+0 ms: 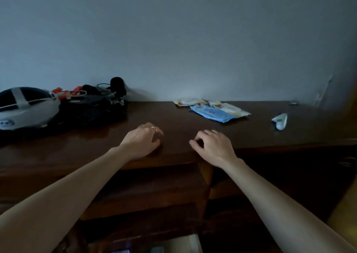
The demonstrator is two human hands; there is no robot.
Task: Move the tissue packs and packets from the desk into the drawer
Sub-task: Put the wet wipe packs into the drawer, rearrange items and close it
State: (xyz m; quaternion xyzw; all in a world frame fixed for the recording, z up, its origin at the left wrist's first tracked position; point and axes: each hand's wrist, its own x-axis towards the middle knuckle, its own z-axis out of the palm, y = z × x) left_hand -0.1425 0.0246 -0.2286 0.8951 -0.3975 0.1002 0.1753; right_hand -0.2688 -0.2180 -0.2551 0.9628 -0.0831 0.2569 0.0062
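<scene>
A blue tissue pack (211,113) lies flat on the dark wooden desk (173,121), right of centre near the wall. Pale packets with orange print lie around it: one behind to the left (188,101), a small one (214,103) and one to its right (234,109). My left hand (142,139) rests on the desk near the front edge, fingers curled, a ring on one finger. My right hand (211,146) rests beside it at the edge, fingers curled, holding nothing. Closed drawer fronts (150,187) show below the desk top.
A dark-and-white bag or helmet-like object (25,108) and a black pile with cables and red bits (90,104) fill the desk's left end. A small white device (280,119) lies at the right. The wall stands right behind the desk.
</scene>
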